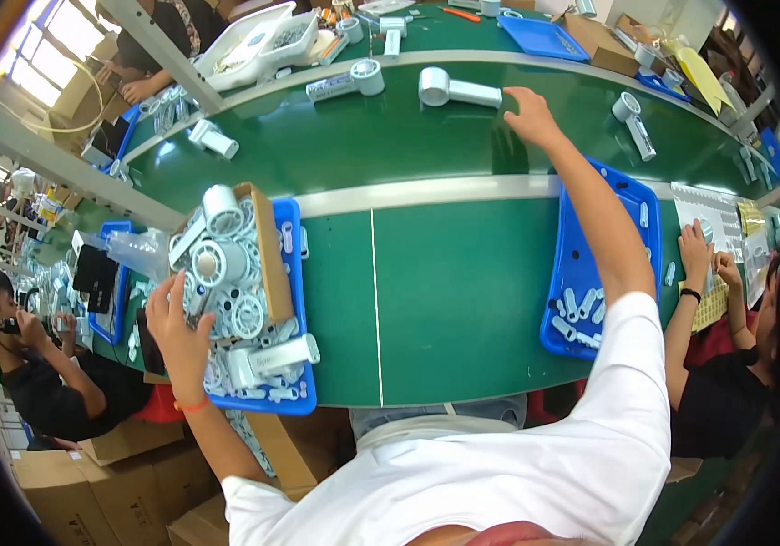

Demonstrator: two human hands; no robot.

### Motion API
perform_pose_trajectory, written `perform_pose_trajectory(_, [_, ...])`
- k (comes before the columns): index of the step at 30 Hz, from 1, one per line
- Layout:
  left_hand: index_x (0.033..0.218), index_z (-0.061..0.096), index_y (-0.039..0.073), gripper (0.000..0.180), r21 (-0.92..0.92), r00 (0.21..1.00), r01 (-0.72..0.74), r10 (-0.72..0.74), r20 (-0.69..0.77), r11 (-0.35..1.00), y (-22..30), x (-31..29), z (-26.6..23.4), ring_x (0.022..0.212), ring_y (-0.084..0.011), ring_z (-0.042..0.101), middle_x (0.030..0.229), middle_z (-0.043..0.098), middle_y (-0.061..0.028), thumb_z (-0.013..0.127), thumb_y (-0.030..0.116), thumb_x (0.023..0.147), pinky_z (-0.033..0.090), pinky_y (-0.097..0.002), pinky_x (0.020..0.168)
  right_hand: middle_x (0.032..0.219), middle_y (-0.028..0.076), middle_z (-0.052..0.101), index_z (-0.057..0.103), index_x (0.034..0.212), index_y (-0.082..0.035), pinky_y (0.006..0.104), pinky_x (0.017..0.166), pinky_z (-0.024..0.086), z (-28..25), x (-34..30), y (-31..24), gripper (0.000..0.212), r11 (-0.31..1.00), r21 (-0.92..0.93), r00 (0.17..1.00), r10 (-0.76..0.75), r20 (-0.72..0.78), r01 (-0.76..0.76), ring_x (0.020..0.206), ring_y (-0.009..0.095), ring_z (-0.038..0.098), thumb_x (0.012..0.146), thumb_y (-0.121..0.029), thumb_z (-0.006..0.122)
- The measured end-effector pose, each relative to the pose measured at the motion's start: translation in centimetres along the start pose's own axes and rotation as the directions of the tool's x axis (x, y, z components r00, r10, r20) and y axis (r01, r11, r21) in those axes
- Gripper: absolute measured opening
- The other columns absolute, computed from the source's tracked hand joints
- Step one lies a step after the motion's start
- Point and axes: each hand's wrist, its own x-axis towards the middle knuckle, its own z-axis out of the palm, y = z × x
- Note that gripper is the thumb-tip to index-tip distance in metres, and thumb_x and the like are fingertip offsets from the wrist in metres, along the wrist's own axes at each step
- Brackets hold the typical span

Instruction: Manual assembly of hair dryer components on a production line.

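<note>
My right hand (533, 118) reaches over the green conveyor belt, thumb and fingers apart. Its fingertips are beside the handle end of a pale blue handheld fan housing (435, 86) lying on the belt; I cannot tell whether they touch. At the left, my left hand (177, 326) has its fingers spread at the near left side of an open cardboard box (267, 250) heaped with round fan parts (220, 261). That box sits in a blue tray (292, 400), where a housing with a long handle (272, 358) lies across smaller pieces.
More fan housings rest on the belt: one left of centre (346, 84), one far left (215, 139), one at the right (633, 126). A blue tray (554, 282) with small pale pieces stands under my right arm. Co-workers sit at both sides.
</note>
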Motion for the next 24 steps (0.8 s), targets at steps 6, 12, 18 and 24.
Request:
perform_pose_trajectory(6, [0.083, 0.058, 0.001, 0.007, -0.704, 0.925, 0.069, -0.309, -0.220, 0.707, 9.6, -6.0, 2.1, 0.076, -0.0144, 0.054, 0.080, 0.060, -0.0059, 0.052, 0.002, 0.086, 0.044, -0.0280, 0.071, 0.125, 0.012, 0.050, 0.045, 0.128, -0.013, 0.0438, 0.094, 0.041, 2.5, 4.2, -3.5, 0.062, 0.937, -0.332, 0.985, 0.143, 0.097, -0.104, 0.114, 0.029, 0.049, 0.073, -0.036, 0.064])
perform_pose_trajectory(12, [0.095, 0.060, 0.000, 0.012, -0.872, 0.882, 0.460, 0.029, 0.470, 0.166, 19.2, -8.1, 8.2, 0.079, -0.0163, 0.058, 0.087, 0.061, -0.0100, 0.056, 0.002, 0.084, 0.046, -0.0262, 0.071, 0.102, 0.019, 0.059, 0.052, 0.109, -0.008, 0.0451, 0.079, 0.048, -1.1, -1.6, -8.0, 0.051, 0.977, -0.193, 0.946, -0.024, 0.324, 0.091, 0.092, 0.037, 0.058, 0.068, -0.034, 0.066])
perform_pose_trajectory(18, [0.125, 0.043, 0.006, 0.047, -0.572, 0.786, 0.420, -0.033, 0.618, -0.705, 26.3, -3.1, 10.1, 0.100, -0.0204, 0.053, 0.106, 0.057, -0.0094, 0.051, 0.038, 0.091, 0.040, -0.0356, 0.091, 0.107, 0.014, 0.056, 0.051, 0.119, -0.005, 0.0398, 0.079, 0.047, -6.6, -18.9, -18.1, 0.053, 0.921, 0.008, 0.904, -0.384, 0.189, 0.390, 0.098, 0.032, 0.056, 0.069, -0.011, 0.068])
perform_pose_trajectory(24, [0.101, 0.051, 0.000, 0.021, -0.682, 0.781, 0.508, -0.053, 0.623, -0.525, 23.4, -4.6, 10.8, 0.078, -0.0168, 0.057, 0.089, 0.057, -0.0070, 0.057, 0.015, 0.088, 0.047, -0.0313, 0.072, 0.081, 0.010, 0.064, 0.062, 0.101, -0.008, 0.0385, 0.076, 0.047, -13.2, -21.6, -13.4, 0.026, 0.995, 0.086, 0.976, 0.023, 0.215, -0.042, 0.081, 0.029, 0.062, 0.077, -0.017, 0.064])
